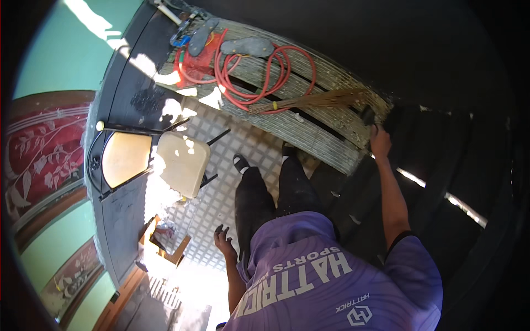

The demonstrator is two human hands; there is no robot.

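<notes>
My right hand (381,141) reaches out to the right end of a worn wooden plank bench (345,157). Its fingers are closed round a small dark tool (367,115), perhaps a brush, held against the planks; shadow hides its exact kind. Next to it lie the spread bristle ends of a stick broom (320,100), tied with a yellow band. Low at my left side hangs my left hand (223,240), its fingers apart and nothing in them. Loose coils of red hose (269,83) rest on the bench, partly under the broom.
Two grey shoe soles (247,47) and a red mesh bag (199,65) lie at the bench's far left. To the left stands a chair (182,165) with a tan seat on the checkered tile floor (218,132). Dark sheeting (436,149) borders the right.
</notes>
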